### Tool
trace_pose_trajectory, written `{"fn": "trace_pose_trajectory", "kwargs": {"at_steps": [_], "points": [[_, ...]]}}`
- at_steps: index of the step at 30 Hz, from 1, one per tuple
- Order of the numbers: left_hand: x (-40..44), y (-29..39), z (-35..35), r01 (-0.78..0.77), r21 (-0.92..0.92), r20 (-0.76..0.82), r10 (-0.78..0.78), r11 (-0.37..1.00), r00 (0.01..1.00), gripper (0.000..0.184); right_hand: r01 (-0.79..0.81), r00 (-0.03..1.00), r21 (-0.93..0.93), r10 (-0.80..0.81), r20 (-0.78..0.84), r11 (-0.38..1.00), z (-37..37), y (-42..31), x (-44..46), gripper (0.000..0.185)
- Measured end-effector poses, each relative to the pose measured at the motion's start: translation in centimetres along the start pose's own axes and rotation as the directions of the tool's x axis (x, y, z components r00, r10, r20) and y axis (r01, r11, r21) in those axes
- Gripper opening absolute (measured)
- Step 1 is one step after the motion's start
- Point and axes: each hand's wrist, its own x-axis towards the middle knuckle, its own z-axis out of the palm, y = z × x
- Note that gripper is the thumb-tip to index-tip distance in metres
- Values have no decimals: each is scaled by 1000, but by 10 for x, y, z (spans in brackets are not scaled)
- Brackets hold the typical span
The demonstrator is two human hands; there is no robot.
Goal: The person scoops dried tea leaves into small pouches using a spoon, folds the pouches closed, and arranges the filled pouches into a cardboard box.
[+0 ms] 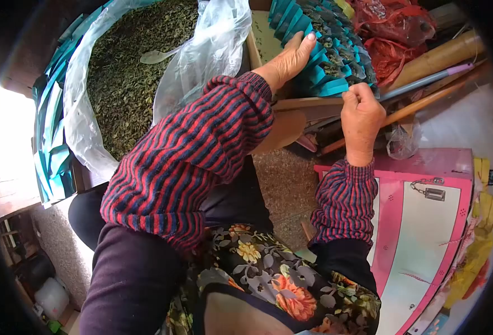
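Teal packets (298, 25) stand in tight rows inside a shallow box (313, 103) at the upper right, their open tops showing dark dried leaves. My left hand (288, 62) rests against the row's left side, thumb stretched out and fingertips partly hidden. At the row's near corner, my right hand (363, 114) is closed in a pinch on the edge of a teal packet (331, 88). To the left, a big heap of dried leaves (140, 78) lies in a clear plastic bag (81, 106). A pale plastic scoop (157, 56) sits on the leaves.
More teal packets (48, 145) line the bag's left side. Red plastic bags (391, 33), a thick bamboo pole (442, 58) and long handles (425, 84) lie at the right. A pink and white cabinet (419, 223) stands near my right arm.
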Motion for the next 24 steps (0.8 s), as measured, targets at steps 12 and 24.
{"fn": "trace_pose_trajectory", "kwargs": {"at_steps": [12,24], "points": [[2,-1,11,31,165,-111,-13,986,994,94,-23,999,-57,25,27,998,12,5,-6,5],[2,1,45,9,492,-346,186,871,920,78,22,1000,42,-23,19,999,14,-3,-17,7]]}}
